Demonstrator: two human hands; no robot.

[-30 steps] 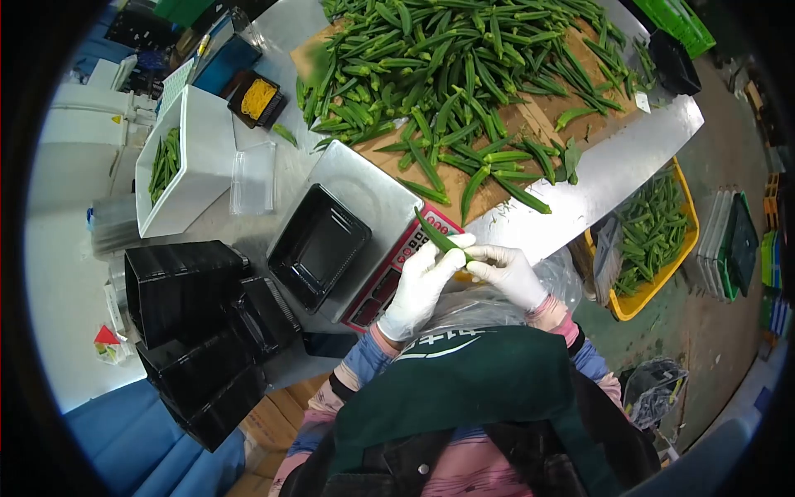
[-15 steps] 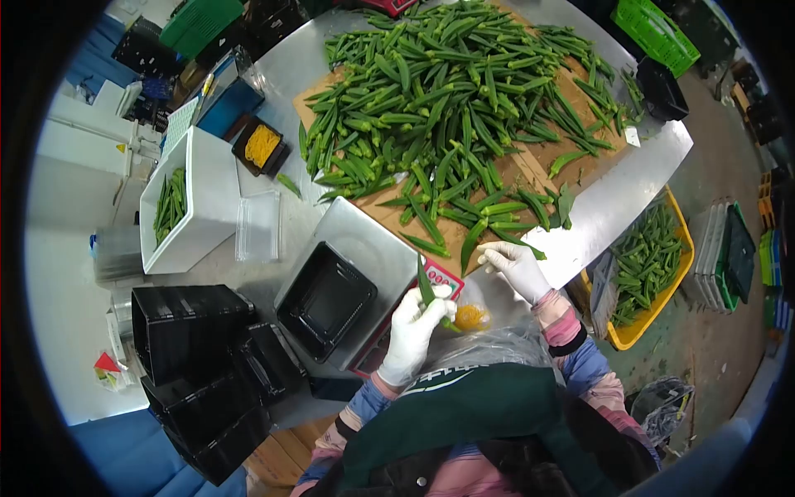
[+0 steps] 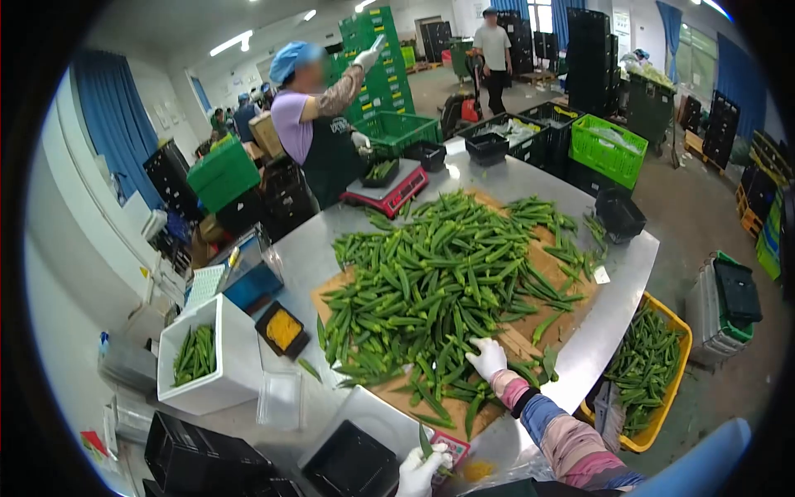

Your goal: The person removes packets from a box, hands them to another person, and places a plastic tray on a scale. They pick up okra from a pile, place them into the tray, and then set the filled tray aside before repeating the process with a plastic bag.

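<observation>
My left hand (image 3: 418, 474), in a white glove, is closed around an okra pod (image 3: 425, 441) at the bottom of the view. Just left of it sits a black plastic tray (image 3: 351, 464) on the scale (image 3: 364, 404), whose red display panel (image 3: 455, 447) is partly behind the hand. My right hand (image 3: 487, 359), also gloved, reaches to the near edge of a large okra pile (image 3: 431, 273). Its thumb and forefinger look apart; nothing shows between them. The pile lies on brown cardboard (image 3: 571, 319) over a metal table.
Across the table (image 3: 319, 224), a co-worker (image 3: 302, 124) stands by a red scale (image 3: 389, 189). Left are a white foam box (image 3: 248, 352) of okra and stacked black trays (image 3: 203, 455). A yellow crate (image 3: 675, 364) of okra stands at right. Another person (image 3: 493, 54) is farther back.
The view has tilted up, bringing the co-worker and the room into sight. My right hand has moved forward to the pile. The left still holds its okra pod near the scale.
</observation>
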